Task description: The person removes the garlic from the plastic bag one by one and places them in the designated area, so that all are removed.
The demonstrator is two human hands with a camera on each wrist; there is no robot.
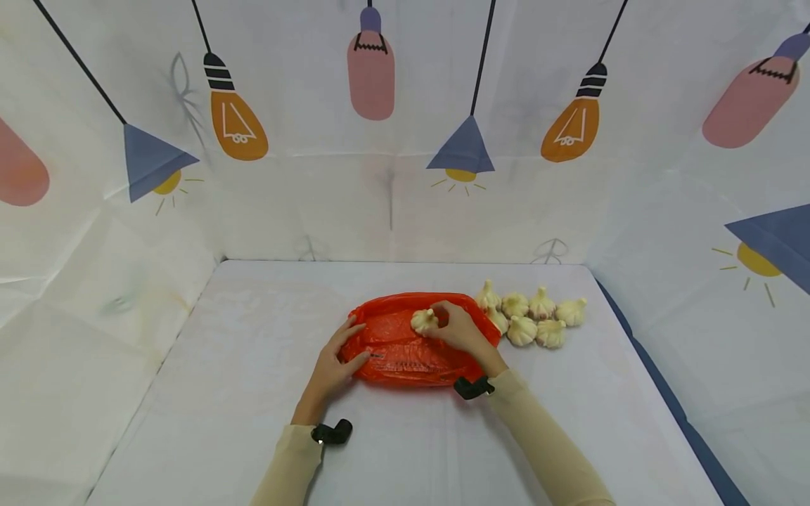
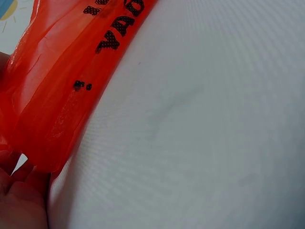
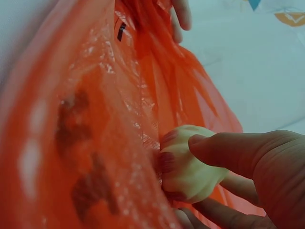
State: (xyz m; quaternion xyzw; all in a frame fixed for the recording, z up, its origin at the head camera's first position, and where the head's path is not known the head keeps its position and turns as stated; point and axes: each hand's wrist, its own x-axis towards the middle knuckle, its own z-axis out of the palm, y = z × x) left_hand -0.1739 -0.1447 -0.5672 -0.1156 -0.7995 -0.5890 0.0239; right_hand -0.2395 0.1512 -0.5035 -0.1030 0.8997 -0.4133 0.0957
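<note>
Nearest the camera, the left hand (image 1: pixel 335 362) pinches the orange bag (image 1: pixel 405 351) at its nine o'clock edge. Right hand (image 1: pixel 458 329) fingers clamp a garlic bulb (image 1: pixel 424 321) over the bag; six more bulbs (image 1: pixel 538 320) lie at three o'clock on the bench (image 1: pixel 253 337).

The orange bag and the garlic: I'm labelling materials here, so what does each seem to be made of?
The orange bag looks like thin glossy plastic film: it crinkles, shines and lets light through. The garlic bulb in the right hand looks smooth, pale and evenly moulded, possibly a plastic replica; real garlic can't be ruled out.
</note>
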